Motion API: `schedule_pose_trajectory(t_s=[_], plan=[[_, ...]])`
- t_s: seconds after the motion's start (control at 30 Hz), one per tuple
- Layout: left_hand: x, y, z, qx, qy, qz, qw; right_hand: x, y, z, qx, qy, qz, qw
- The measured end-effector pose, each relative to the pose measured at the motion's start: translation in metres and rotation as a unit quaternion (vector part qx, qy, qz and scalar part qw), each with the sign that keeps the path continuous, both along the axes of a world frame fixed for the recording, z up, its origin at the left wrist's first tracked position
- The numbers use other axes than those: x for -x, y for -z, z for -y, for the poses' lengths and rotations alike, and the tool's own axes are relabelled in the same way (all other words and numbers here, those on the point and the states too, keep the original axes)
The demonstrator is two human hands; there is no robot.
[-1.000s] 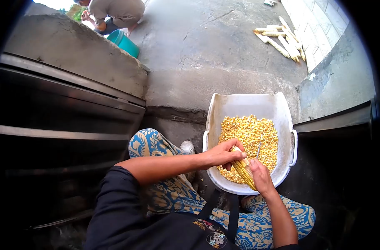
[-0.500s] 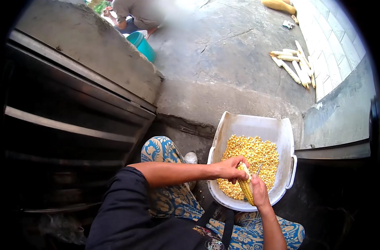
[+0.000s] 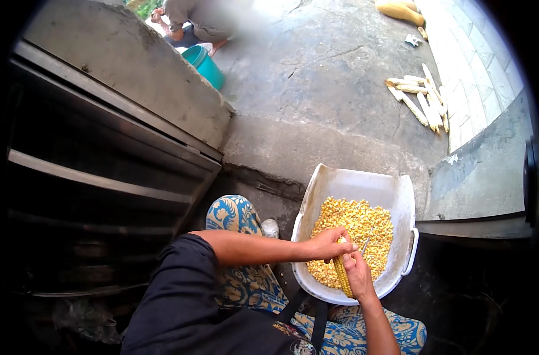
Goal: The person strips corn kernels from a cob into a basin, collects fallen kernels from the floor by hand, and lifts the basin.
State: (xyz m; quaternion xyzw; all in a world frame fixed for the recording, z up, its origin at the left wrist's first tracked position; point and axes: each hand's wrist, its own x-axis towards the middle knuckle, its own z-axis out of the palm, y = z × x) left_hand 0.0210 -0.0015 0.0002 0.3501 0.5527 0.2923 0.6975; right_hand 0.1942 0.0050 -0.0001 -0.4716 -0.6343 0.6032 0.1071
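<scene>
My left hand (image 3: pixel 327 244) is closed around the upper end of a yellow corn cob (image 3: pixel 341 276), over the tub. Lower down, my right hand (image 3: pixel 358 278) wraps the cob's right side, its thumb near the left fingers. The cob slants toward me, with rows of kernels showing on its lower part. Loose corn kernels (image 3: pixel 355 216) cover the bottom of the white plastic tub (image 3: pixel 367 180) under both hands. A thin grey metal tool (image 3: pixel 366 245) shows just beyond my right hand; whether it lies on the kernels or is held I cannot tell.
Several stripped cobs (image 3: pixel 420 97) lie on the concrete floor by the tiled wall (image 3: pixel 473 77). A tan gourd (image 3: pixel 399 10) is farther back. At upper left, a crouching person (image 3: pixel 192 21) is beside a teal bucket (image 3: pixel 204 66). A metal door (image 3: pixel 104 177) stands left.
Both hands remain on the cob. My left fingers have shifted over its tip and the right hand has moved slightly left, closer to them. The whole view has shifted a little.
</scene>
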Motion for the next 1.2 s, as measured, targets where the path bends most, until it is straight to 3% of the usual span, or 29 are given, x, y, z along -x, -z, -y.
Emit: schedule_pose_trajectory(t_s=[0.2, 0.4, 0.5, 0.63, 0.7, 0.77, 0.87, 0.97, 1.07, 1.2], plan=[[0.000, 0.010, -0.006, 0.043, 0.055, 0.016, 0.997, -0.010, 0.015, 0.000, -0.008, 0.022, 0.002, 1.000], [0.007, -0.005, -0.010, 0.044, 0.043, 0.117, 0.991, -0.017, 0.016, -0.006, -0.013, 0.049, -0.026, 0.998], [0.010, -0.006, -0.014, 0.041, 0.051, 0.142, 0.988, -0.017, 0.021, -0.004, 0.074, 0.117, -0.091, 0.986], [0.007, -0.006, -0.014, 0.028, 0.049, 0.124, 0.991, -0.020, 0.024, -0.004, 0.115, 0.109, -0.074, 0.985], [0.004, 0.000, -0.012, 0.017, 0.045, 0.110, 0.993, -0.017, 0.025, -0.002, -0.014, 0.066, -0.033, 0.997], [0.000, 0.008, -0.007, -0.018, 0.059, 0.044, 0.997, -0.016, 0.024, 0.001, -0.029, 0.054, -0.021, 0.998], [0.001, 0.001, -0.007, -0.004, 0.061, 0.038, 0.997, -0.016, 0.021, 0.004, -0.053, 0.041, 0.007, 0.998], [0.005, -0.006, -0.013, 0.013, 0.079, 0.067, 0.995, -0.015, 0.010, -0.002, 0.104, 0.085, -0.068, 0.989], [0.006, -0.014, -0.012, 0.018, 0.008, 0.144, 0.989, -0.018, 0.013, -0.007, 0.143, 0.117, -0.094, 0.978], [0.012, -0.009, -0.014, 0.037, 0.046, 0.149, 0.987, -0.014, 0.004, -0.004, 0.127, 0.105, -0.106, 0.981]])
